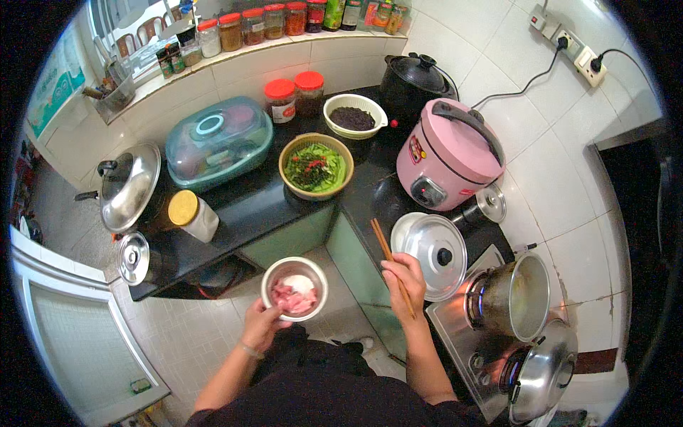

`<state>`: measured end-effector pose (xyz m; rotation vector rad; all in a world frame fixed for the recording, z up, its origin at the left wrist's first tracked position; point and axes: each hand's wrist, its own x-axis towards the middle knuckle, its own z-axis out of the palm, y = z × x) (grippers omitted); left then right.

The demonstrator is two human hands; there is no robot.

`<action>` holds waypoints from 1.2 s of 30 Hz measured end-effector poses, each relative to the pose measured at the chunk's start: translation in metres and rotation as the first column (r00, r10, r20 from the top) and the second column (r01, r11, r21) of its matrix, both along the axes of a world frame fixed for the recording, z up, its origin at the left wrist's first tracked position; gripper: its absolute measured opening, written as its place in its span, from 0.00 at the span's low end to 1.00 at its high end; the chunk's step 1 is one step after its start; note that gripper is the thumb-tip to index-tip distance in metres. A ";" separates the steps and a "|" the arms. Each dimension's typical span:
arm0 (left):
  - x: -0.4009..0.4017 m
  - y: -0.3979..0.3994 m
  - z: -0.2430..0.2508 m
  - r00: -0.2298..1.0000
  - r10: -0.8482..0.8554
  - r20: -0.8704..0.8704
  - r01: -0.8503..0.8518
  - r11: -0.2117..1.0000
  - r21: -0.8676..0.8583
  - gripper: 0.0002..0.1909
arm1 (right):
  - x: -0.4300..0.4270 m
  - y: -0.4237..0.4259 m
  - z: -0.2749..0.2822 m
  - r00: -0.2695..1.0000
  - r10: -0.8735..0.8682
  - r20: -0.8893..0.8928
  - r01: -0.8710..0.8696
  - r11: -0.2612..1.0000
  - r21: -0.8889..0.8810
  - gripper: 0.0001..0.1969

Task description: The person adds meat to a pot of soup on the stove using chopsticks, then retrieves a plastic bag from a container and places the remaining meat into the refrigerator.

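My left hand grips the rim of a round metal bowl, held above the floor in front of me. Inside lie pieces of raw meat with a white powder or paste at the far side. A pair of wooden chopsticks is in my right hand, their long ends pointing up and away from the bowl. Just right of that hand, a metal lid with a black knob rests over a white dish at the counter's edge.
On the gas stove, flames burn under an open pot and a lidded pan. A pink rice cooker, a bowl of cut green vegetables, a colander, a covered teal container and a yellow-lidded jar stand on the counter.
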<state>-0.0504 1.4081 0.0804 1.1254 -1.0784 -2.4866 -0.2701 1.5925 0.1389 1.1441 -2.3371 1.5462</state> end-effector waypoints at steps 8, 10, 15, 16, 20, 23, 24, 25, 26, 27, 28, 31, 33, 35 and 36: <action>0.049 -0.097 -0.010 0.974 0.218 0.057 -0.211 0.971 -0.108 0.11 | -0.035 -0.083 -0.044 0.982 0.019 -0.189 0.013 0.986 0.167 0.09; 0.040 -0.106 -0.011 0.975 0.220 0.027 -0.216 0.971 -0.103 0.11 | -0.061 -0.092 -0.057 0.969 0.015 -0.245 0.022 0.989 0.149 0.09; 0.022 -0.098 -0.005 0.945 0.328 -0.010 -0.328 0.944 -0.021 0.12 | -0.141 -0.123 -0.089 0.788 -0.037 0.615 0.029 0.999 0.024 0.14; 0.019 -0.094 -0.005 0.941 0.338 -0.010 -0.338 0.941 -0.031 0.12 | -0.157 -0.132 -0.095 0.822 -0.057 0.566 0.028 0.998 0.060 0.14; 0.010 -0.083 0.002 0.933 0.359 -0.006 -0.359 0.933 -0.024 0.14 | -0.208 -0.148 -0.122 0.851 0.195 -0.488 0.152 0.797 0.584 0.09; -0.003 -0.079 0.003 0.929 0.370 0.024 -0.368 0.927 -0.068 0.13 | -0.226 -0.145 -0.158 0.837 0.268 -0.477 0.185 0.682 0.707 0.11; -0.008 -0.078 -0.001 0.930 0.365 0.033 -0.362 0.929 -0.070 0.13 | -0.229 -0.141 -0.165 0.860 0.278 -0.428 0.167 0.640 0.750 0.13; -0.011 -0.076 0.003 0.926 0.374 0.048 -0.371 0.926 -0.062 0.13 | -0.228 -0.140 -0.167 0.835 0.295 -0.464 0.171 0.662 0.729 0.13; -0.015 -0.076 0.005 0.924 0.379 0.043 -0.376 0.925 -0.057 0.13 | -0.227 -0.139 -0.165 0.881 0.263 -0.393 0.098 0.711 0.696 0.14; -0.019 -0.075 0.007 0.925 0.380 0.020 -0.379 0.924 -0.049 0.12 | -0.225 -0.140 -0.158 0.890 0.274 -0.365 0.079 0.695 0.714 0.16; -0.021 -0.074 0.008 0.927 0.375 -0.002 -0.375 0.926 -0.042 0.12 | -0.221 -0.140 -0.152 0.900 0.278 -0.336 0.064 0.678 0.732 0.18; -0.028 -0.074 0.006 0.927 0.375 -0.018 -0.375 0.927 -0.012 0.12 | -0.203 -0.138 -0.129 0.896 0.210 -0.391 0.080 0.790 0.608 0.24; -0.035 -0.073 0.008 0.938 0.346 -0.014 -0.346 0.938 -0.009 0.11 | -0.189 -0.129 -0.115 0.897 0.176 -0.405 0.065 0.854 0.516 0.24; -0.038 -0.074 0.005 0.954 0.300 -0.009 -0.300 0.954 -0.017 0.11 | -0.160 -0.119 -0.095 0.923 0.099 -0.373 0.058 0.920 0.387 0.24; -0.039 -0.073 0.004 0.961 0.275 0.001 -0.275 0.961 -0.027 0.11 | -0.143 -0.110 -0.083 0.931 0.072 -0.358 0.065 0.933 0.355 0.22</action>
